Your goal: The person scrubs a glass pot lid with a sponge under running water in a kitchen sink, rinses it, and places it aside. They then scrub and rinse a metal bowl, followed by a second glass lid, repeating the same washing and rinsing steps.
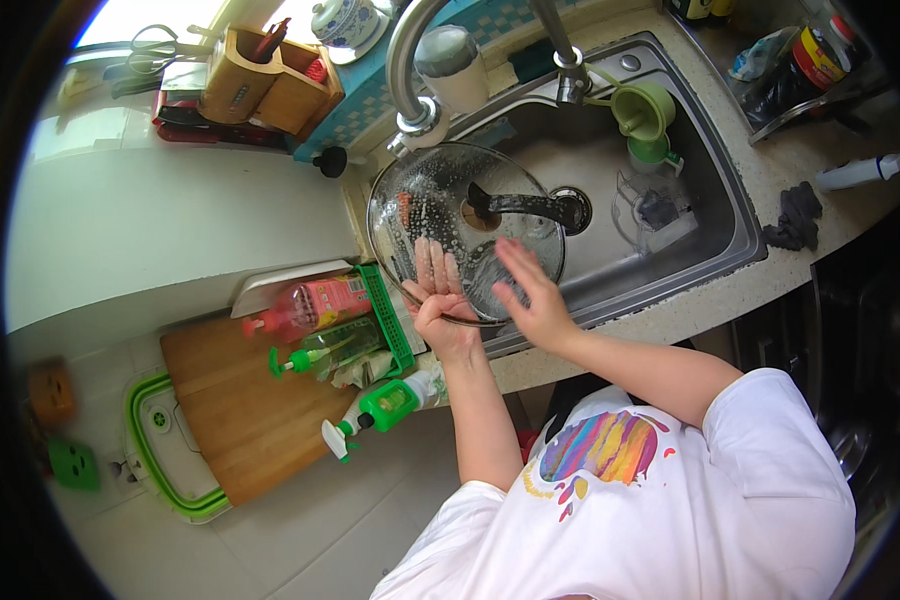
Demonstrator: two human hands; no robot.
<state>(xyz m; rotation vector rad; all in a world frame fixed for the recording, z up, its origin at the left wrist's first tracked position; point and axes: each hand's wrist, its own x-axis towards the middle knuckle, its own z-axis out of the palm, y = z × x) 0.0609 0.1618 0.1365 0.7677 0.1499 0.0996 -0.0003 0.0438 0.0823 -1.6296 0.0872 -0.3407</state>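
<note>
My left hand (442,300) grips the lower rim of a round glass pan lid (435,172), its thumb on top and its fingers seen through the glass underneath. The lid is wet with drops and foam and has a black handle (525,204) at its centre. It is tilted over the left part of a steel sink (600,277), below the faucet (412,82). My right hand (529,296) lies flat against or just above the lid's lower right part, fingers extended and holding nothing. Whether its fingertips touch the glass is hard to tell.
In the sink are a green strainer cup (641,112) and a clear plastic part (654,210). Left of the sink stand a green basket (390,322), a pink pump bottle (330,304) and a green spray bottle (390,405). A dark cloth (795,217) lies on the right counter.
</note>
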